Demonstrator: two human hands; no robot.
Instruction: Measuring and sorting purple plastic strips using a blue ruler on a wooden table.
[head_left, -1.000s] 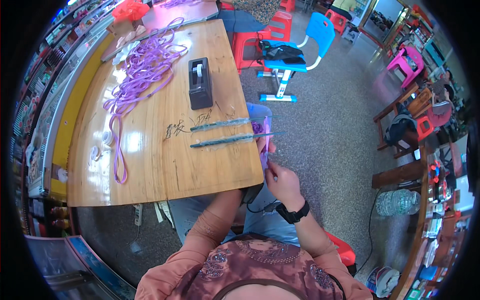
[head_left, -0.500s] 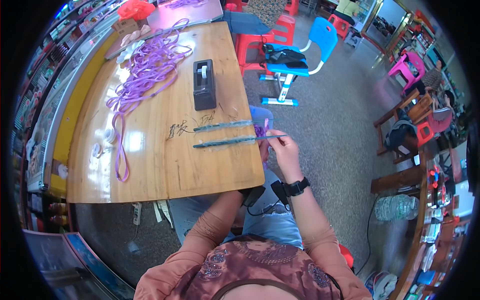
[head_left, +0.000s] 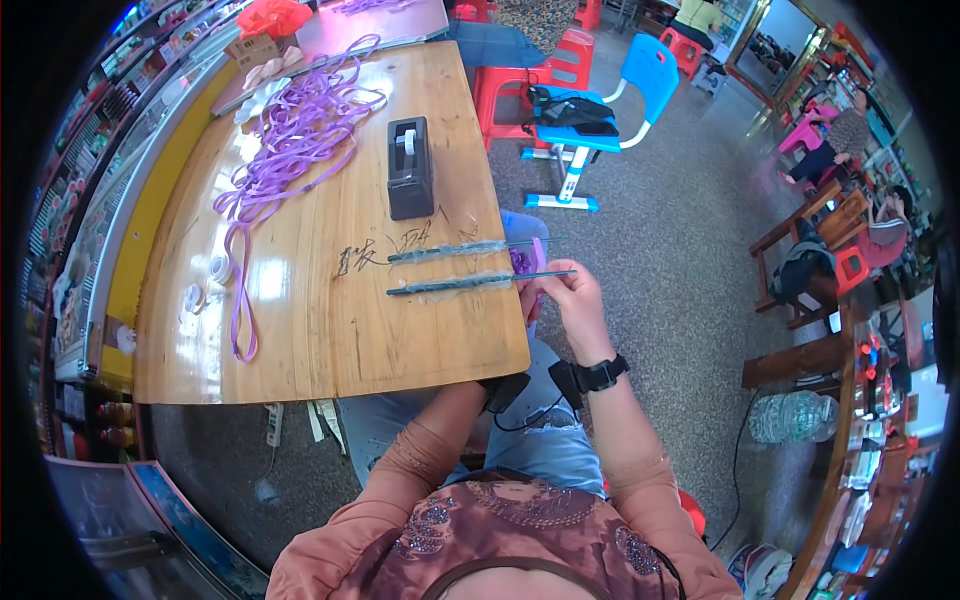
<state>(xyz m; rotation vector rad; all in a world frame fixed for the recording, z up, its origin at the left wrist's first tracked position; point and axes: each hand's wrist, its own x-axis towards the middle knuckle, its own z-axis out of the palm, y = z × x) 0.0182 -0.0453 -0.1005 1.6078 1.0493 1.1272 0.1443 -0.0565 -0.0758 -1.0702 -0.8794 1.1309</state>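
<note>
My right hand (head_left: 578,305) is just past the table's right edge, its thumb and fingers pinched together on a purple ribbon (head_left: 540,256). More of that ribbon is bunched beside the edge. My left hand (head_left: 532,301) is low against the same edge; the tabletop hides most of it, fingers included. Two thin green sticks, a farther one (head_left: 440,252) and a nearer one (head_left: 440,286), wrapped partly in clear film, lie side by side and stick out over the edge. The nearer stick's tip passes over my right fingers.
On the wooden table (head_left: 300,350) are a black tape dispenser (head_left: 408,185), a heap of purple ribbon (head_left: 300,130) and two small rolls, one whitish (head_left: 219,268). A blue chair (head_left: 648,75) with a black bag, red stools (head_left: 575,60) and a wooden chair (head_left: 815,240) stand around. People sit at the right.
My right hand has shifted slightly right and down, its fingers still pinched at the ribbon. The ribbon's upright end looks wider. The sticks have stayed put.
</note>
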